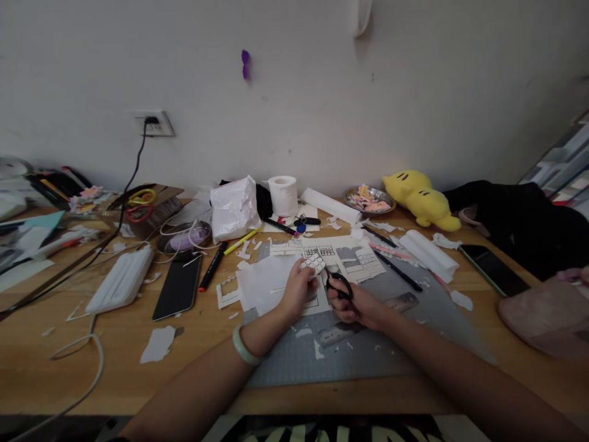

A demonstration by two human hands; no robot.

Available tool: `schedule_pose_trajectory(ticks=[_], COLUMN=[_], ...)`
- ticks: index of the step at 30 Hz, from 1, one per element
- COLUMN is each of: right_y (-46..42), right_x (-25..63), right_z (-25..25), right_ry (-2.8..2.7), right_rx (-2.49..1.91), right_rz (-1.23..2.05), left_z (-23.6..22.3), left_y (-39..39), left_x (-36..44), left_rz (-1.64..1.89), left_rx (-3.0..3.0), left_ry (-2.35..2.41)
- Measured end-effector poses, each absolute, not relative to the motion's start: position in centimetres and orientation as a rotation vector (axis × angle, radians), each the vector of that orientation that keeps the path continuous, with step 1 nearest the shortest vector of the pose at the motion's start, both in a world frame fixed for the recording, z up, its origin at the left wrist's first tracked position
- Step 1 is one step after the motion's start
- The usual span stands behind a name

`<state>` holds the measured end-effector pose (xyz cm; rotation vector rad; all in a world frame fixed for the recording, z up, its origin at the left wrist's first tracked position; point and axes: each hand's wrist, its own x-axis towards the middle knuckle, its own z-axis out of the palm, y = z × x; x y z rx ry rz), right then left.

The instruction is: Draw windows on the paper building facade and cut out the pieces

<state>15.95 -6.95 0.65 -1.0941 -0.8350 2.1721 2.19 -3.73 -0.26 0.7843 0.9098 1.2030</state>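
Note:
In my left hand (298, 290) is a small white paper cutout (313, 263) printed with black-outlined rounded cells, pinched between thumb and fingers. My right hand (352, 302) is wrapped round black-handled scissors (346, 287), whose tip end points up toward the cutout; whether the blades touch it I cannot make out. Below both hands lie white paper sheets (262, 283) and printed cutout pieces (368, 261) on a grey cutting mat (294, 362). A clear ruler (338, 334) rests on the mat, partly under my right forearm.
Paper scraps (157, 344) are scattered about. At left lie a dark tablet-like device (177, 288), a white box-shaped item (120, 281) and cables. Along the wall stand a toilet roll (283, 195), a metal dish (369, 201) and a yellow plush toy (421, 199). A phone (493, 270) lies right.

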Motion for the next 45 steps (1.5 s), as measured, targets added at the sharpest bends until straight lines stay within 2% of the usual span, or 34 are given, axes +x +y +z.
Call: schedule_pose_trajectory(ticks=[27,45], right_y=[-7.03,-6.79], right_x=[16.05,16.28], right_z=[0.69,-0.06], right_ry=[-0.915,-0.901], right_rx=[-1.050,-1.049], right_rz=[2.194,2.227], left_z=[-0.21,-0.34], left_y=[-3.35,-3.34], left_x=[1.97,2.01], left_rz=[1.389,1.362], left_rx=[0.738,0.759], left_ry=[0.961,0.964])
